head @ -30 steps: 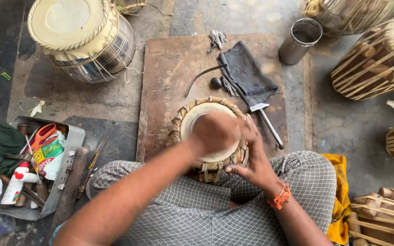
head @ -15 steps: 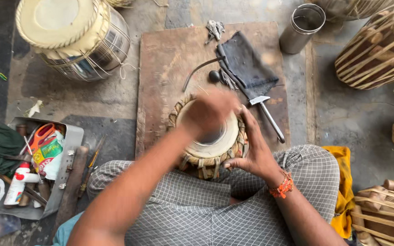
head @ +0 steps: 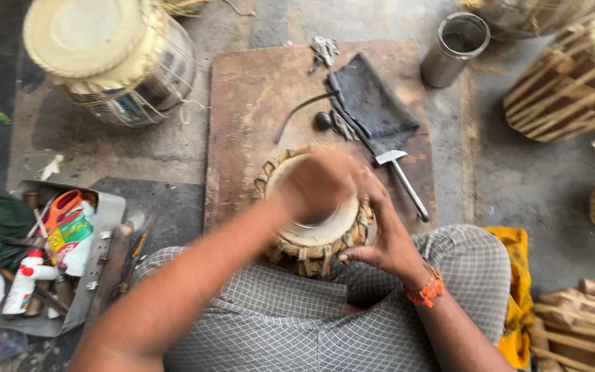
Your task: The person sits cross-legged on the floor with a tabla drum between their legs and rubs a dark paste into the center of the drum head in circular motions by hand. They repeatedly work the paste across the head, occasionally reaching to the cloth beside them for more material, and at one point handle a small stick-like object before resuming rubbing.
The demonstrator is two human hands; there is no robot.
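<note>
My left hand [head: 318, 182] presses, fist closed, on the skin of the small drum [head: 315, 234] in my lap, on the wooden board [head: 242, 110]. My right hand [head: 387, 231] cups its rim in an open grip.

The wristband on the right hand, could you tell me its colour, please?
Orange: the wristband shows best in the head view.

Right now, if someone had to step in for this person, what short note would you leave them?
Left hand: closed, pressed on the pale skin of the small drum.
Right hand: steadying the drum's laced rim on the near right side.
The drum sits on the wooden board at the person's lap. A hammer, a dark cloth and a metal cup lie beyond it.
Done: lacing is on the drum.
Left: cannot tell; the left hand hides the head's middle.
</note>
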